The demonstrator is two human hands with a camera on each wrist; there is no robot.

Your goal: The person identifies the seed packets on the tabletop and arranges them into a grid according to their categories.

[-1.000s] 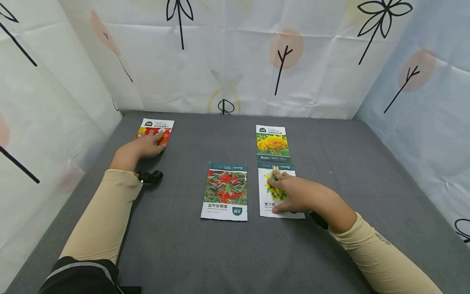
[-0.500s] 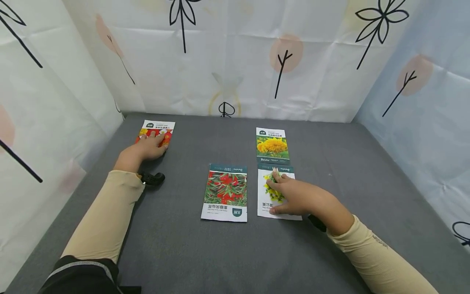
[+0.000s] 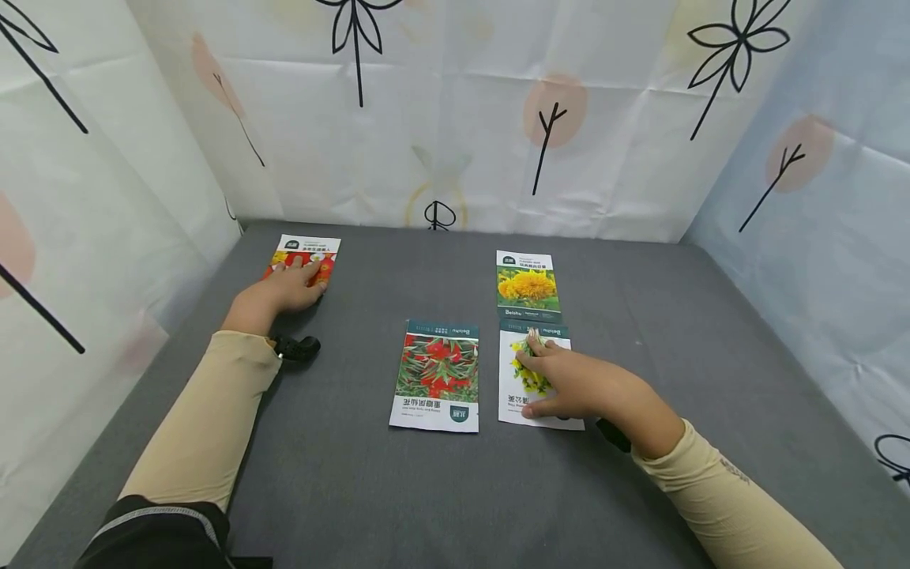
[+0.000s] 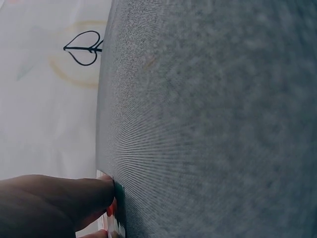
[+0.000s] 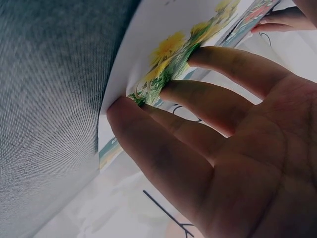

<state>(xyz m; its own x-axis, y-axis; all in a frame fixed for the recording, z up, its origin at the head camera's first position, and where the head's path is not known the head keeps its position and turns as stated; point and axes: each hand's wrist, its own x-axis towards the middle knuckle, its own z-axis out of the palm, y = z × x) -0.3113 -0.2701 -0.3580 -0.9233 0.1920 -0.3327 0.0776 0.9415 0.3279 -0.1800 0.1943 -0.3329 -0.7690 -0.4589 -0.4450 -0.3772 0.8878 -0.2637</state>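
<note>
In the head view, my left hand rests on a seed packet with red flowers at the far left of the table, covering part of its picture. My right hand lies over a white dandelion seed packet. Its fingertips touch the packet's face in the right wrist view, with the fingers nearly straight and spread. Just beyond that packet lies one with a yellow double flower, their dark green ends meeting. A packet with red blooms and narrow leaves lies between my hands, its print upside down.
The packets lie flat on a grey cloth-covered table. White patterned sheets hang behind it and at both sides. A black strap shows at my left wrist.
My right hand has slid the near end of the dandelion packet slightly left, then stayed still. My left hand keeps its place on its packet. The whole view has shifted a little downward.
</note>
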